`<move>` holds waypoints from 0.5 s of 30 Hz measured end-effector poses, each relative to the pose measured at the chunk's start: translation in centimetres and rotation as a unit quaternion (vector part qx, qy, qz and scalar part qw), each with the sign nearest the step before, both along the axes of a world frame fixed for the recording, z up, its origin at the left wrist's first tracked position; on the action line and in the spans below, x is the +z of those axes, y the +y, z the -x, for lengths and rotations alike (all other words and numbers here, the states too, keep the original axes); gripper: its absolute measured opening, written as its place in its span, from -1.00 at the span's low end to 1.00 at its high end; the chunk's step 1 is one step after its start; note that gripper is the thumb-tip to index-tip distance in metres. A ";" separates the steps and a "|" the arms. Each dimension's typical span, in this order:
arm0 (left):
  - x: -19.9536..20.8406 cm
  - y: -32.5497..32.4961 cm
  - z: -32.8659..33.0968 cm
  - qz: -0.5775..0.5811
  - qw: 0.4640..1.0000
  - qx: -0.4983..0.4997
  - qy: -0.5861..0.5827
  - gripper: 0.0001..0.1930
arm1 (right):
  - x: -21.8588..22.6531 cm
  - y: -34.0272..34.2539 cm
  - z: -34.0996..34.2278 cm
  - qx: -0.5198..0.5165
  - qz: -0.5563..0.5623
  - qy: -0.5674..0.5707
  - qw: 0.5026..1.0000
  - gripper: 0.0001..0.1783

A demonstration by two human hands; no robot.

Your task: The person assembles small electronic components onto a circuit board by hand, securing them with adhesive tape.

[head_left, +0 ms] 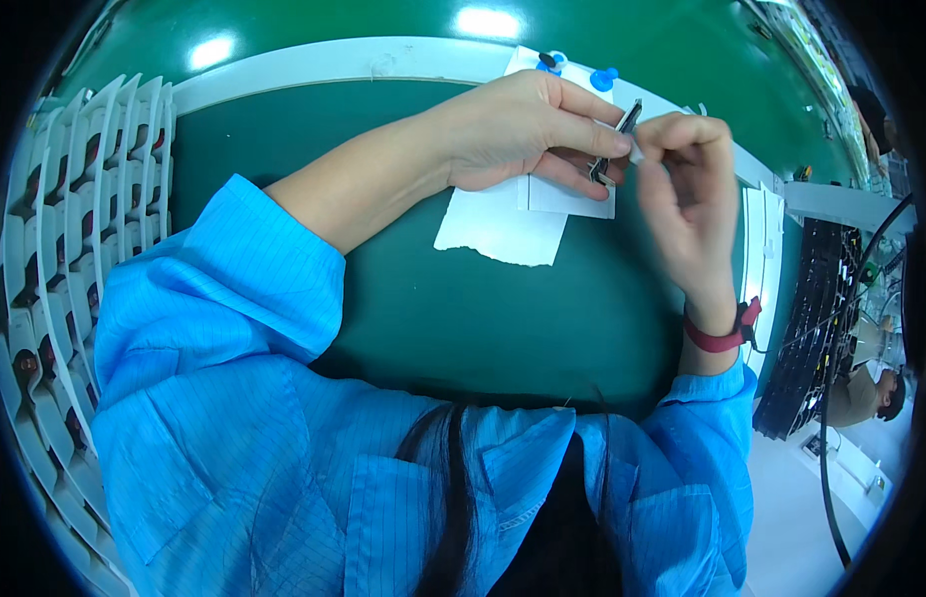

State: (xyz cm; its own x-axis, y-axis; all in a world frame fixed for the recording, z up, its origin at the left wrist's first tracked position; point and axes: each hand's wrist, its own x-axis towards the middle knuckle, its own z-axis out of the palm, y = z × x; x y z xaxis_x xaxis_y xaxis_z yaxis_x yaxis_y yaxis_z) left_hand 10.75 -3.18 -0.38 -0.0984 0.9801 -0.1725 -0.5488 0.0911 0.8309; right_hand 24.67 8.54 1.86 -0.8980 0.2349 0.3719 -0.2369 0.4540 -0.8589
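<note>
My left hand (518,129) reaches across to the far right of the green work surface. Between its thumb and fingers is a small flat part (630,117), dark with a light edge; its exact kind is not clear. Close beside it, my right hand (694,184) is slightly blurred, with thumb and forefinger pinched on a tiny white piece (637,151) that seems to touch the part. Beneath the left hand lie a torn-edged white sheet (498,237) and a smaller white card (572,204). A red wrist strap (717,340) circles my right wrist.
Two blue-topped items (604,79) stand beyond the hands by the white table edge (383,60). White compartment trays (80,219) holding small parts rise at left. Stacked black trays (806,318), a hanging black cable (827,458) and another person (861,395) are at right.
</note>
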 end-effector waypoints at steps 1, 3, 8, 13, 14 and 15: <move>0.0 -0.1 0.0 0.003 1.000 -0.003 -0.010 -0.67 | 0.5 0.3 -0.2 0.012 0.042 0.003 0.999 -0.74; -0.1 -0.2 0.2 -0.007 1.000 0.002 -0.009 -0.69 | 0.9 1.4 0.3 0.018 0.091 0.000 0.996 -0.76; -0.2 0.1 0.3 -0.016 1.000 -0.010 -0.022 -0.73 | -2.2 8.9 2.9 -0.204 -0.122 0.018 0.971 -0.82; -0.5 0.0 0.8 -0.038 0.997 -0.019 -0.069 -0.73 | 0.3 5.9 2.3 -0.123 0.097 0.012 0.988 -0.62; -0.4 -0.2 1.0 -0.041 0.996 -0.019 -0.082 -0.74 | 0.7 3.7 2.2 -0.080 0.030 0.054 0.995 -0.61; -0.5 -0.1 1.0 -0.042 0.996 -0.021 -0.082 -0.74 | 0.9 1.9 2.0 -0.042 -0.039 0.092 0.994 -0.60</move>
